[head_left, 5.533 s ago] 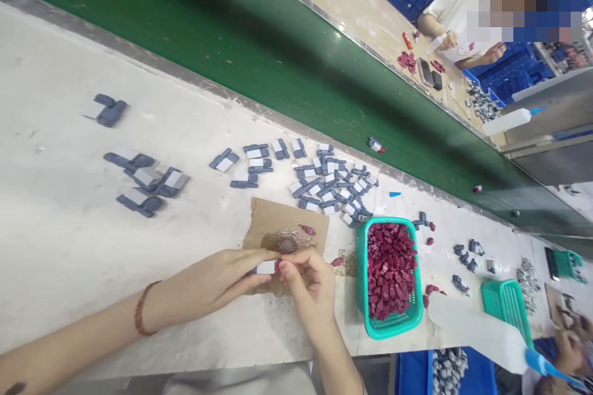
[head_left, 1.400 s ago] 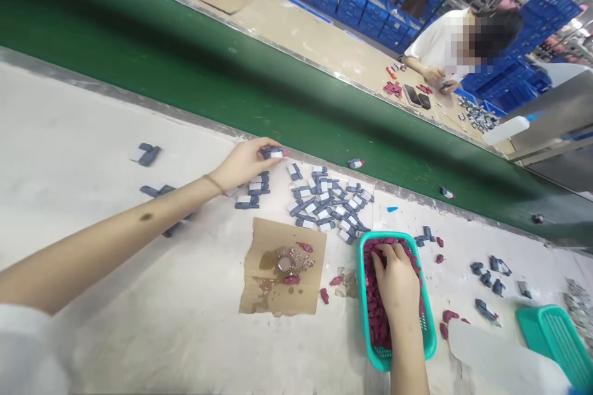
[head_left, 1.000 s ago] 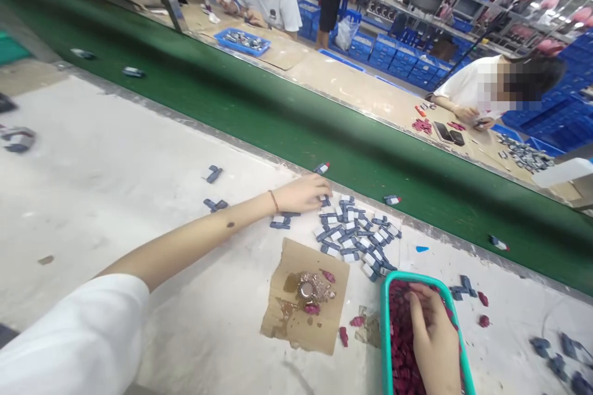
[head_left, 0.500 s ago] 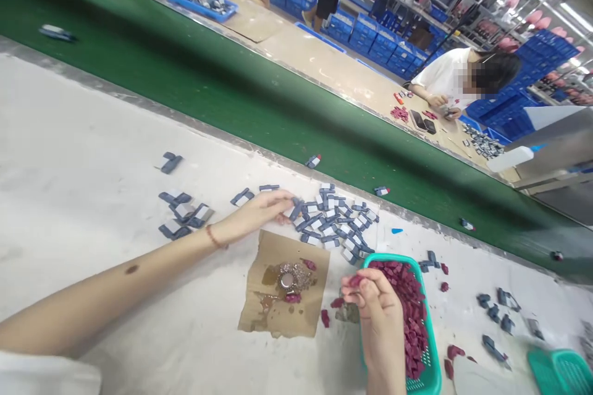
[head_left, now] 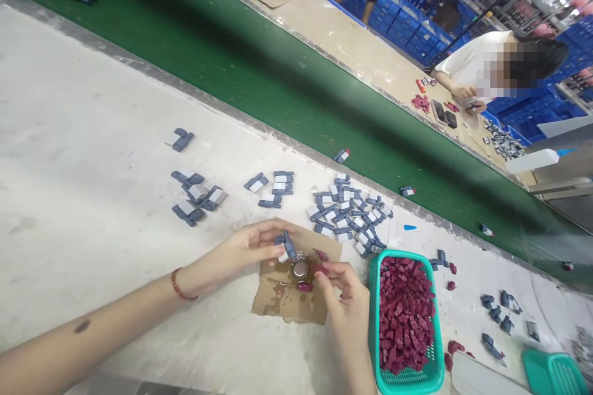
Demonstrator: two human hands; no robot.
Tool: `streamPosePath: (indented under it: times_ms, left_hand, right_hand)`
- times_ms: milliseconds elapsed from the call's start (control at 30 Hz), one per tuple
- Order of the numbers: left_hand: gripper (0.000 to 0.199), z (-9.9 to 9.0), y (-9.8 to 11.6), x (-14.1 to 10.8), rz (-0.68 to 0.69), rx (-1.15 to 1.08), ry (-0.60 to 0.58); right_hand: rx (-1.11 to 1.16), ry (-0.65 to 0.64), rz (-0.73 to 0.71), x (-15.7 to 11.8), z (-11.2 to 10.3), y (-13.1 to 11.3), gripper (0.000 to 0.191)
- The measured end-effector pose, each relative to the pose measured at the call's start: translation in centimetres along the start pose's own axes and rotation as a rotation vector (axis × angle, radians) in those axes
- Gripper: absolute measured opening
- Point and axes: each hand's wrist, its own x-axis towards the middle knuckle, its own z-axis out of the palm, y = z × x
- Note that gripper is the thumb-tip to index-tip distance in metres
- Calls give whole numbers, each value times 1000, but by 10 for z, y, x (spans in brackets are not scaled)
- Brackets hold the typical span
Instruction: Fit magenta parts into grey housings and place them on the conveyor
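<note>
My left hand [head_left: 262, 244] holds a blue-grey part with a white patch [head_left: 288, 247] over the upper left of a brown cardboard piece [head_left: 269, 299]. Between thumb and fingers of my right hand [head_left: 345, 296] is a small dark red part [head_left: 320, 268], above the cardboard's right side. A round metal item [head_left: 300, 268] lies on the cardboard between both hands, with a red part [head_left: 304, 287] just below it. To the right of my right hand, a green basket [head_left: 374, 333] holds many red parts. Blue-grey parts [head_left: 343, 213] are piled behind the cardboard.
A green belt [head_left: 259, 99] crosses beyond the white table [head_left: 115, 210], carrying several spaced parts. More blue-grey parts lie left and right. A second green basket [head_left: 546, 373] stands at the lower right. Across the belt, a person [head_left: 482, 68] works beside a white bottle [head_left: 532, 160].
My left hand has drawn back from the pile to the cardboard with a blue-grey part. My right hand has moved left from the basket's edge with its red part. The camera view has shifted.
</note>
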Motion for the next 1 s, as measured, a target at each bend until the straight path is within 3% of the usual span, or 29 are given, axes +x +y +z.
streamPosePath:
  times_ms: [167,300,400,500,700,867,1000]
  left_hand:
    - [46,-7,-6,1,-39,-75,-55]
    - [51,-8,-10,0,-82,-52,-68]
    - [41,-3,-8,-2,-17,35,-37]
    - [29,1,-5,-5,60,128,-96]
    - [37,2,-12,-10,125,323,-168]
    - [33,5,-11,-14,273,506,-223]
    - [28,8,-7,-16,306,571,-260]
  right_hand:
    - [-292,-132,-328,3,10,8,13]
    - [-388,-166,-417,5,16,10,19]
    - [-376,-157,-396,4,13,8,18]
    - [-327,-128,-333,2,8,7,14]
    - [-236,-95,-209,0,5,8,12]
    - [34,3,-40,-2,7,-2,11]
    - [206,-29,-13,-2,12,-10,14]
